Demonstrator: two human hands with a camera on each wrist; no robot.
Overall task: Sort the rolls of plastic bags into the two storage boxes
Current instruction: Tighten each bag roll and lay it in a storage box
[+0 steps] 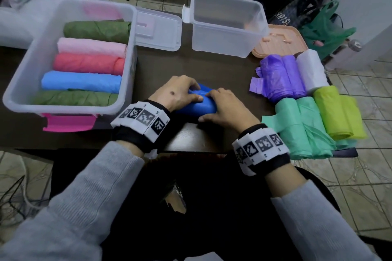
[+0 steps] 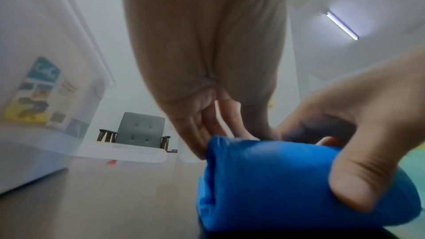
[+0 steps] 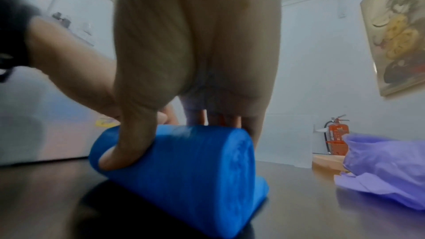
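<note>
A dark blue roll [image 1: 204,105] lies on the dark table near its front edge. My left hand [image 1: 180,93] curls its fingers over the roll's left, loose end. My right hand [image 1: 224,109] grips the right part, with the thumb pressed on the near side of the blue roll [image 3: 184,179] and the fingers behind it. The left storage box [image 1: 63,109] holds several rolls side by side: green, pink, red, light blue, green. The right storage box [image 1: 220,38] is clear and has nothing in it. Loose purple [image 1: 280,76], white [image 1: 311,68], mint green [image 1: 303,127] and yellow-green [image 1: 339,112] rolls lie at the right.
A clear lid [image 1: 158,32] lies between the boxes, and a peach lid [image 1: 282,40] sits behind the loose rolls. The left box's pink clip [image 1: 67,123] sticks out toward me. Dark and green bags [image 1: 318,21] stand on the tiled floor at the back right.
</note>
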